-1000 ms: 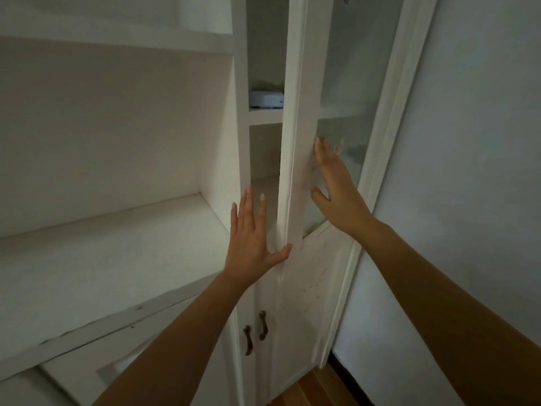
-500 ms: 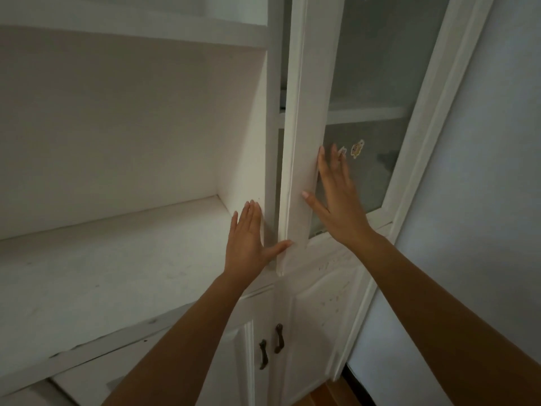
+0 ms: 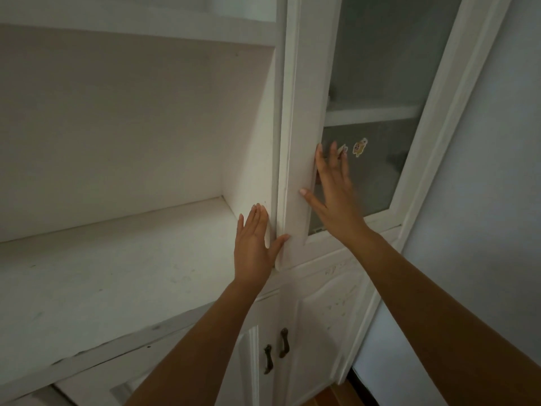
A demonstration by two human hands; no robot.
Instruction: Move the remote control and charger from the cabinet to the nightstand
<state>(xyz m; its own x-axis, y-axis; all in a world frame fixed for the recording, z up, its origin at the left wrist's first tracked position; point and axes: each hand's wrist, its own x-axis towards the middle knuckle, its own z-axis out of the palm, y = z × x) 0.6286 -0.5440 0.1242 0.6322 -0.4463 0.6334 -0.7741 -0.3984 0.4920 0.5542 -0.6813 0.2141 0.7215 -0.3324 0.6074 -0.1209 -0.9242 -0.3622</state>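
Note:
A white cabinet stands in front of me, its tall glass door almost flush with the frame. My left hand lies flat against the frame beside the door's lower left edge, its thumb touching the door's bottom corner. Spread flat, my right hand presses on the door's stile and glass. Neither hand holds anything. Behind the frosted glass a shelf shows dimly. No remote control or charger is visible.
An open white shelf runs to the left. Two lower doors with dark handles sit below. Stickers are on the glass. A pale wall is on the right; wooden floor shows at the bottom.
The glass door has swung from ajar to nearly shut under both hands. The white object seen on the inner shelf is now hidden. The view has shifted.

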